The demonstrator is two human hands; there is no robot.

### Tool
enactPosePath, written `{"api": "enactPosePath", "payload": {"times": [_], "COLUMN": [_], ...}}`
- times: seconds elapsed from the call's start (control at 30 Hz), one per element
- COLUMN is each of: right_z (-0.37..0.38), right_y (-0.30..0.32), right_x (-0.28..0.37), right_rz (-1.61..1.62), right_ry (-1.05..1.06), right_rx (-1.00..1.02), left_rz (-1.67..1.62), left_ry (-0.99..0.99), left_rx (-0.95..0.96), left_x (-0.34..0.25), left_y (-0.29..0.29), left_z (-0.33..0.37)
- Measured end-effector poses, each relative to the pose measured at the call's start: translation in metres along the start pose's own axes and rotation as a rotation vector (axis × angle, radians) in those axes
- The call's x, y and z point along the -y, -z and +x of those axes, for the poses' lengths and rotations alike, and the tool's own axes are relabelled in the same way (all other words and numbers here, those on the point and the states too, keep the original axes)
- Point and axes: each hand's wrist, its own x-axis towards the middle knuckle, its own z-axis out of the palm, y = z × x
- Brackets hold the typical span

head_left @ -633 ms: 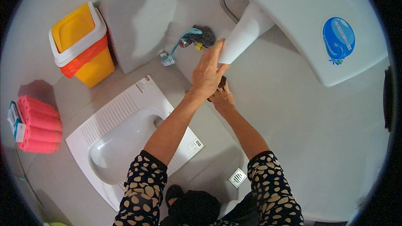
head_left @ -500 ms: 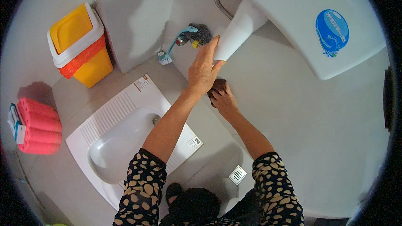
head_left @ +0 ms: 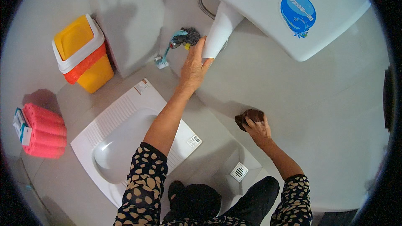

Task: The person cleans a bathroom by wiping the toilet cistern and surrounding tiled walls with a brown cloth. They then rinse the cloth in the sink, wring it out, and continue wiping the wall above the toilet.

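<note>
My left hand (head_left: pixel 194 72) grips the lower end of a white pipe (head_left: pixel 222 27), its fingers along one side and its thumb at the bottom edge. To the right and nearer, my right hand (head_left: pixel 258 132) presses a bunched dark brown cloth (head_left: pixel 251 118) against the grey wall. The pipe comes down from under a white cistern (head_left: pixel 335 21) with a round blue sticker. Just beyond my left fingertips hang a dark scouring pad (head_left: pixel 191 36) and a light blue brush (head_left: pixel 162 61).
A white squat toilet (head_left: pixel 146 86) lies in the floor at left centre. Farther left are a yellow bin (head_left: pixel 72 37) with a red liner and a pink ribbed bundle (head_left: pixel 48 136). A square floor drain (head_left: pixel 239 171) sits near my knee.
My right hand has slid the brown cloth right and toward me, away from the pipe. My left hand stays at the pipe's end. The view has shifted slightly.
</note>
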Motion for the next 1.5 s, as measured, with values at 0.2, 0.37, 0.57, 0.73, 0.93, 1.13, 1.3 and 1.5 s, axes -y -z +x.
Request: {"api": "enactPosePath", "payload": {"times": [0.2, 0.37, 0.57, 0.73, 0.93, 1.13, 1.3, 1.5], "right_z": [0.103, 0.181, 0.136, 0.043, -0.084, -0.168, -0.116, -0.074], "right_y": [-0.009, -0.008, -0.001, 0.029, 0.025, 0.022, 0.066, 0.148], "right_x": [0.014, 0.031, 0.007, -0.026, -0.035, -0.033, -0.063, -0.149], "right_rz": [0.131, 0.090, 0.085, 0.058, 0.037, 0.068, 0.057, -0.324], "right_ry": [-0.047, -0.059, -0.051, -0.026, -0.067, -0.215, -0.405, -0.692], "right_rx": [-0.152, 0.009, -0.086, 0.023, 0.135, 0.036, -0.232, -0.786], "left_rz": [-0.045, -0.028, -0.004, 0.001, -0.020, 0.054, -0.052, -0.348], "left_ry": [-0.025, -0.018, -0.034, -0.013, -0.010, 0.067, 0.006, 0.226], "left_rx": [-0.006, -0.014, -0.040, -0.047, -0.017, -0.131, -0.035, 0.415], "left_x": [0.004, 0.005, 0.013, 0.006, 0.007, 0.007, -0.019, -0.112], "left_y": [-0.005, -0.009, -0.014, -0.009, -0.012, 0.008, -0.005, -0.018], "left_z": [-0.001, -0.002, -0.001, -0.002, -0.002, -0.026, -0.083, -0.140]}}
